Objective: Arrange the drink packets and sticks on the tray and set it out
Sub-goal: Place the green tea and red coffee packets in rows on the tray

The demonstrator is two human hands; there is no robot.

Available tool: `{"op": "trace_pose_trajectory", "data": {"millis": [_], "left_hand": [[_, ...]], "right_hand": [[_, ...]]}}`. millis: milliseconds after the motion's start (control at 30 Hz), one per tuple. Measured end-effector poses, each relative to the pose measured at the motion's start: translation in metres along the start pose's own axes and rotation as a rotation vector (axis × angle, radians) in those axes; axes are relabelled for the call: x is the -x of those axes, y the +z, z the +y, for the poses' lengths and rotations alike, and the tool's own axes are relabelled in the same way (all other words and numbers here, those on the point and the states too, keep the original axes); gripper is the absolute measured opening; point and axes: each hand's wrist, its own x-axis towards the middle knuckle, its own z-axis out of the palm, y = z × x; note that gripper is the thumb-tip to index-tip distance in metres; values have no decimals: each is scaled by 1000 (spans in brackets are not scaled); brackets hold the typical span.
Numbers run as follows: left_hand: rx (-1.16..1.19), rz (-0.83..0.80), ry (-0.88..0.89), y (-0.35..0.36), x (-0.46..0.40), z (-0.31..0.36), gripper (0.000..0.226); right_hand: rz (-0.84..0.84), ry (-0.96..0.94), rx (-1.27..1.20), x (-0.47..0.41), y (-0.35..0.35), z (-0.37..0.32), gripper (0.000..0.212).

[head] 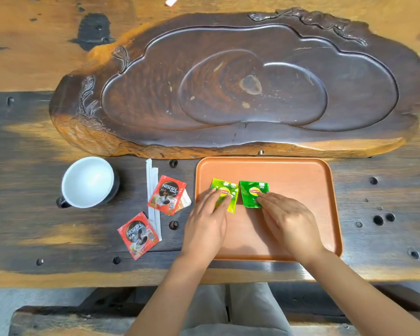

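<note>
I am in the middle of laying out the tea packets: my left hand point(207, 221) lies flat with its fingertips pressing the yellow-green Lipton packet point(224, 194), and my right hand point(286, 220) does the same on the darker green Lipton packet point(254, 193). Neither grip is closed on anything; the fingers are spread and only rest on top, nudging the two packets side by side, close but apart, in the far-left part of the orange tray point(301, 170).

The rest waits on the tabletop point(22, 214) left of the tray: one Nescafé packet point(166, 194) lying over a pale sachet (mostly hidden), a second Nescafé packet point(138, 235) nearer me, and the white paper-wrapped sticks point(152, 190) between them and the white cup point(87, 181).

Next, I judge, my left hand should lift off and reach left for a Nescafé packet, pinching its edge since it lies flat.
</note>
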Motion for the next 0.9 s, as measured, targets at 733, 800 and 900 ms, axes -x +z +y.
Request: {"op": "trace_pose_trajectory", "data": {"millis": [733,800,900], "left_hand": [[-202,-115,-13,7,-12,8,52],[-199,-107,-14,7,-19,7,51],[-182,-112,-26,8,-24,6,52]], "right_hand": [[-234,160,-67,-24,21,-1,28],[-242,161,-65,-32,22,-2,32],[-252,160,-62,-41,22,-2,35]]}}
